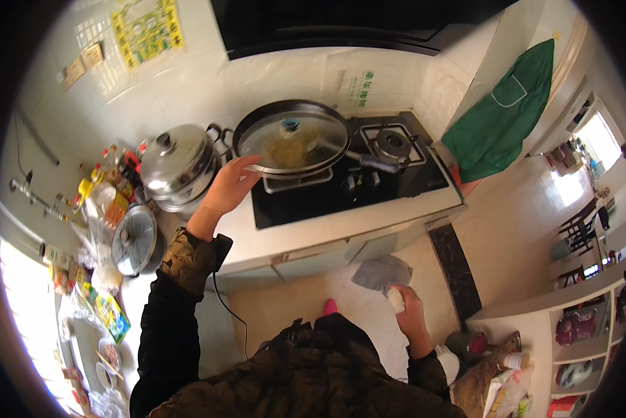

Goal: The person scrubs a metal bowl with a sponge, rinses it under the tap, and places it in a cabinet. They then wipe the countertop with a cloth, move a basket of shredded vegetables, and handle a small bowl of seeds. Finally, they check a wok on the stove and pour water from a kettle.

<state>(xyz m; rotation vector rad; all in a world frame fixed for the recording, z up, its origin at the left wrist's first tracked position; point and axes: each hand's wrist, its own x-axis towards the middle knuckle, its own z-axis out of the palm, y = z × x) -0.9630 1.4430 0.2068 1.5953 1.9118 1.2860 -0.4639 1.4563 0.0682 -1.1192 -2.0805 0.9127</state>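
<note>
A black wok (242, 125) stands on the left burner of the gas hob, with a glass lid (271, 130) with a blue knob over it. Yellowish food (287, 149) shows through the glass. My left hand (229, 183) is at the lid's near left rim, fingers over the edge and thumb below. A utensil with a grey handle (378, 163), seemingly a spatula, reaches from the wok out over the hob. Low at my right side, my right hand (413, 313) holds a small white thing (396, 300); what it is cannot be made out.
Left of the wok stand a lidded steel steamer pot (174, 162), a smaller lidded pan (133, 240) and several bottles (111, 201). The right burner (392, 145) is bare. A green apron (506, 120) hangs at right. A black cable (229, 308) hangs from my left sleeve.
</note>
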